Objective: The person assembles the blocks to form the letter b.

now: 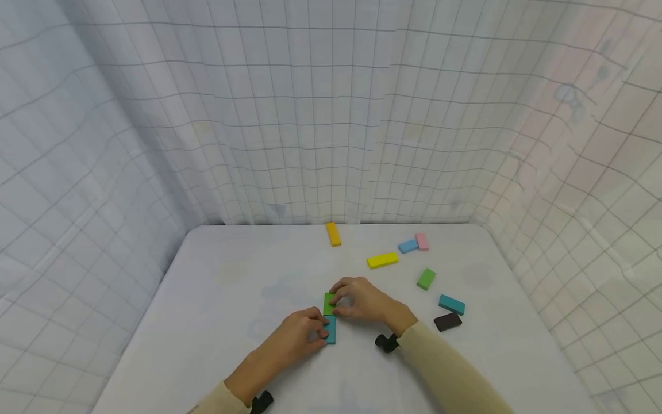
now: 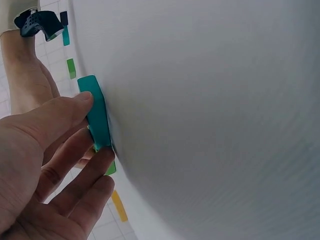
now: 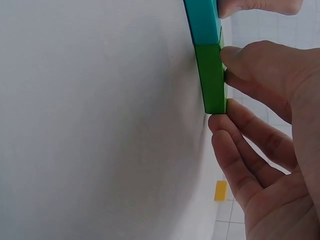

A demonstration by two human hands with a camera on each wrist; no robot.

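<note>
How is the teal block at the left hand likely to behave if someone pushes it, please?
The teal block looks stiff, as its edges run straight in the head view. Lying flat, it would probably slide rather than roll or tip. Its end meets the green block, so a push that way would likely move both.

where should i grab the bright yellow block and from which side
The bright yellow block is probably best pinched at mid-length, across its two long sides, coming down from above. It lies flat and is long and narrow, running roughly left to right, so those sides face near and far. Both look free; the light blue block sits beyond its right end, not touching.
</note>
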